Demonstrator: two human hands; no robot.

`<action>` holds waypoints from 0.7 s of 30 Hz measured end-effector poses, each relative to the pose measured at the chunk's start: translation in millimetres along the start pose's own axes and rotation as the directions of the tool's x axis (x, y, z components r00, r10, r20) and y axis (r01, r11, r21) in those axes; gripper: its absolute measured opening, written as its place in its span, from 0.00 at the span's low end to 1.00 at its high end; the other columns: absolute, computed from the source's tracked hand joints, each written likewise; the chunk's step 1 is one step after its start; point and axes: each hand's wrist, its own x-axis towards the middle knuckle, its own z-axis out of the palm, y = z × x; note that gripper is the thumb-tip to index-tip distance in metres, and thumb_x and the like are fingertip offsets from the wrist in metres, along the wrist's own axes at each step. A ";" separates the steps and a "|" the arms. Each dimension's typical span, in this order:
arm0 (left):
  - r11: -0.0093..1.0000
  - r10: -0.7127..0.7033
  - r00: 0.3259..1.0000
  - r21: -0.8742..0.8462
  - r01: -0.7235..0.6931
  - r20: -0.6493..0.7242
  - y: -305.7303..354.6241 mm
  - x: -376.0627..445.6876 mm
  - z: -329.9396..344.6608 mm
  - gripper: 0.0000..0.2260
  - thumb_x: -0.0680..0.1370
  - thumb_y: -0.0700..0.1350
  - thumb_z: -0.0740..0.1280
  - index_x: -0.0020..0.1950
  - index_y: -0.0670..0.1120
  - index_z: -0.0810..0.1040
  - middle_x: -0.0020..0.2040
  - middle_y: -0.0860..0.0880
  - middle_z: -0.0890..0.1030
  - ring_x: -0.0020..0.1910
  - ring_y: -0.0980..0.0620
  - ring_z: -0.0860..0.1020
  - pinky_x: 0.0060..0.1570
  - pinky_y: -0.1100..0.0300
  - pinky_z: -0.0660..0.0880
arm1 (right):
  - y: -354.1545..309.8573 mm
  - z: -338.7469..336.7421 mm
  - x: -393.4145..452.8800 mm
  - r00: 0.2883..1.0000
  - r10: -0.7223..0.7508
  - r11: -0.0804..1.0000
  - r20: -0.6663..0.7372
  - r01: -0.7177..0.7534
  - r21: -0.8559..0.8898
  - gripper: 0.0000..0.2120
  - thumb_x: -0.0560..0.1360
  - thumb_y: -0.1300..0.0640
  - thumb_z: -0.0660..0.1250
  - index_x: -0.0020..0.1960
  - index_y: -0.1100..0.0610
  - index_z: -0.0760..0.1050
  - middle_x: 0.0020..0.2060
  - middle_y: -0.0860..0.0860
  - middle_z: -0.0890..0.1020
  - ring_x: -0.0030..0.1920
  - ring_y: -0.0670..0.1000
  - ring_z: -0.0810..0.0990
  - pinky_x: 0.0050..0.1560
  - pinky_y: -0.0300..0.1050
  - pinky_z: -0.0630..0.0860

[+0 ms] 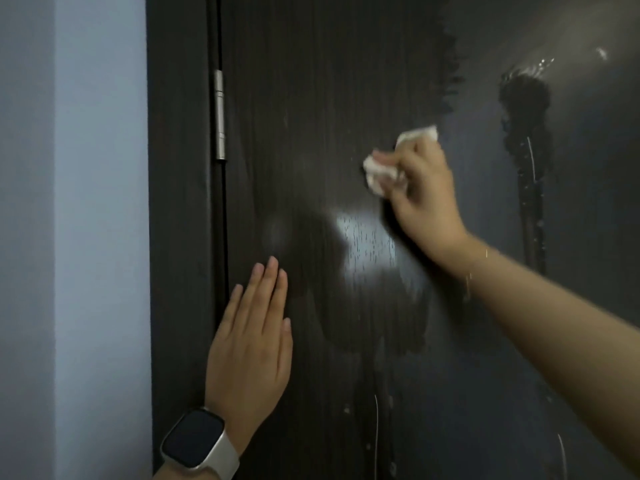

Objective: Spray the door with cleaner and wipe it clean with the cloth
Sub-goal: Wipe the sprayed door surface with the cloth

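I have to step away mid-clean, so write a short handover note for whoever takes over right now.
Right hand grips the crumpled white cloth against the door, mid-height.
Left hand rests flat and open on the door near the hinge, smartwatch on its wrist.
No spray bottle in view.
Done: door sprayed; the left and centre look wiped.
Left: the hazy right side, the wet runs there and the drips lower down.
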 end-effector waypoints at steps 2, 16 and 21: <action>1.000 -0.019 1.000 -0.023 0.019 -0.001 4.1 -6.2 5.1 0.24 0.82 0.46 0.51 0.78 0.40 0.56 0.79 0.44 0.56 0.78 0.48 0.54 0.77 0.52 0.49 | -14.3 -2.6 -62.6 0.987 -0.097 0.995 0.127 0.098 0.000 0.15 0.75 0.64 0.58 0.58 0.65 0.77 0.48 0.57 0.72 0.51 0.55 0.71 0.53 0.43 0.68; 0.998 -0.067 0.997 -0.007 0.067 -0.032 11.6 -9.7 12.0 0.24 0.81 0.46 0.51 0.77 0.39 0.58 0.78 0.43 0.57 0.78 0.47 0.54 0.77 0.51 0.49 | 43.5 -45.2 14.7 0.999 0.015 0.994 0.033 -0.011 -0.110 0.08 0.77 0.62 0.66 0.54 0.64 0.77 0.48 0.56 0.71 0.53 0.56 0.72 0.56 0.44 0.68; 0.990 -0.125 0.990 -0.068 0.120 -0.064 17.8 -13.7 11.8 0.23 0.82 0.45 0.51 0.77 0.40 0.58 0.78 0.44 0.57 0.78 0.47 0.54 0.77 0.48 0.50 | 11.0 -44.8 -109.7 0.995 0.034 0.998 0.094 -0.028 -0.064 0.12 0.78 0.61 0.62 0.57 0.66 0.77 0.49 0.55 0.71 0.52 0.54 0.70 0.54 0.40 0.65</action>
